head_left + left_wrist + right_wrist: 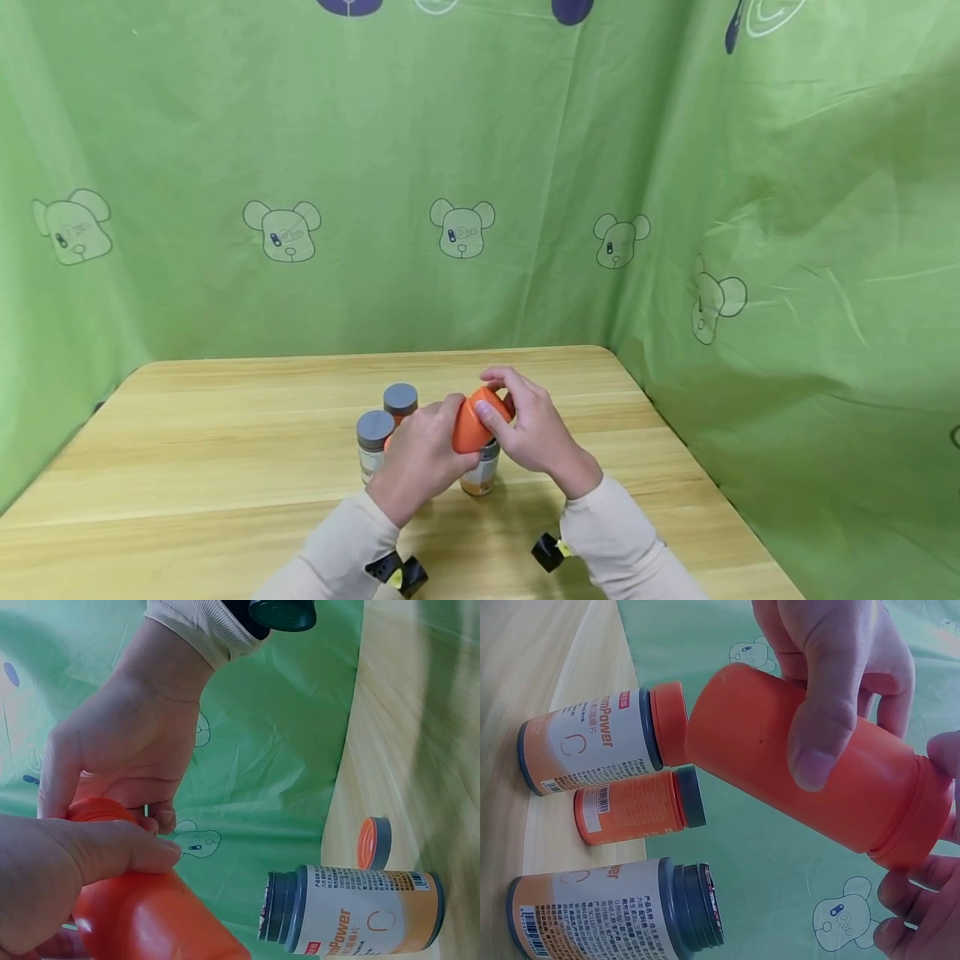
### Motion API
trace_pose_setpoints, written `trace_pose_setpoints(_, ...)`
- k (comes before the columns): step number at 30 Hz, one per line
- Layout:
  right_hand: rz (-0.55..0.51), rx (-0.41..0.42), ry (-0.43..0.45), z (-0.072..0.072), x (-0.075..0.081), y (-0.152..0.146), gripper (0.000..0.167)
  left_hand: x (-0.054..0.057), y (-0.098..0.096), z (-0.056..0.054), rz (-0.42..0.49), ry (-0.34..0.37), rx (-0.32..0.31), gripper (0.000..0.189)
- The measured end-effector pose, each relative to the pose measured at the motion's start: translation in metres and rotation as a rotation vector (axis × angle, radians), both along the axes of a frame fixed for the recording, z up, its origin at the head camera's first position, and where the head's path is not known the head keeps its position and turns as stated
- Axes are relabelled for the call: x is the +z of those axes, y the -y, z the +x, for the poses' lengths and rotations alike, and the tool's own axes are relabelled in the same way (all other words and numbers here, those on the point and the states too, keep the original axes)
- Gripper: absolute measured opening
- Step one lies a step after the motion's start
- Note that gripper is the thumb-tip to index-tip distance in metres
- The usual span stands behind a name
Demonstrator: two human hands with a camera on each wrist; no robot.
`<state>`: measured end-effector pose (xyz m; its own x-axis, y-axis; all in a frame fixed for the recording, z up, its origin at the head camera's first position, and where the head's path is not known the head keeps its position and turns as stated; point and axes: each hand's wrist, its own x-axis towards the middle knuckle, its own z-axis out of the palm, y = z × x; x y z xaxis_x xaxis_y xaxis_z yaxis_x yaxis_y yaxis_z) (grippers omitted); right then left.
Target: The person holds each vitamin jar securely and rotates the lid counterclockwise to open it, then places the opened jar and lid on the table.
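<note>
Wood surface here, forearms angled inward, orange bottle held tilted above an uncapped white-labelled bottle, loose cap near that one. So one's open; can't tell about the orange. My left fingers grip its body, right fingers curl round its neck end.

Below the grip, the letters "mPower" stand on the uncapped bottle and the orange-capped bottle, beside finer Chinese characters.

plain orange bottle; green curtain, outlined bear heads.
</note>
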<state>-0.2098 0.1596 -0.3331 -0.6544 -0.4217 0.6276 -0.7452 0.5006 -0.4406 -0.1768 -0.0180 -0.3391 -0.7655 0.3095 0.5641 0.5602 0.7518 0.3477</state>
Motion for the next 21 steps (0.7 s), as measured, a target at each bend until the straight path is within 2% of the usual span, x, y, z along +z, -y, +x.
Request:
trace_pose_setpoints(9, 0.005, 0.06, -0.066, 0.001, -0.005, -0.004, 0.032, -0.004, 0.001, 0.003, 0.0, 0.031, -0.004, 0.047)
trace_pose_setpoints(14, 0.03, 0.036, -0.012, 0.003, -0.01, -0.003, 0.039, -0.008, 0.002, 0.005, -0.001, 0.065, -0.01, 0.049)
trace_pose_setpoints(17, 0.034, 0.033, 0.027, 0.005, -0.013, -0.002, 0.036, -0.011, 0.003, 0.006, 0.002, 0.074, -0.023, 0.049)
trace_pose_setpoints(21, 0.053, 0.059, 0.009, 0.006, -0.018, -0.002, 0.033, -0.016, 0.004, 0.007, 0.022, 0.079, -0.051, 0.048)
